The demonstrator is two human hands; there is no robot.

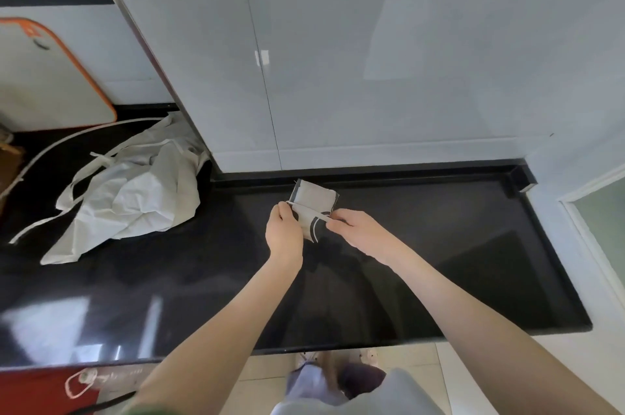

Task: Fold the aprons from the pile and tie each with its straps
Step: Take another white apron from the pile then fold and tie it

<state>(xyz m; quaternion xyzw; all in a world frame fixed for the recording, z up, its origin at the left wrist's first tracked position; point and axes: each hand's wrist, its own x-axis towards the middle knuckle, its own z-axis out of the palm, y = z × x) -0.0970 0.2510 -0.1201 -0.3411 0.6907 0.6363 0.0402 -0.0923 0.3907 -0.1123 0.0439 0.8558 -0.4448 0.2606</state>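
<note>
Pinching the strap (309, 210) at either end, left hand (283, 232) and right hand (355, 229) hold it snug so the folded apron (318, 199) won't spring open (loose pile (135, 193) sits off left).

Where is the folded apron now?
The folded apron is mid-frame in the head view, near the back of the black counter, between the left hand and right hand pinching its strap, right of the apron pile.

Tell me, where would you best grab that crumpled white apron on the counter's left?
Likely where the straps meet the crumpled apron, at its upper edge, coming down from above. Those straps lie loose and exposed on the dark counter, while the cloth body is bunched, showing no clean edge.
</note>
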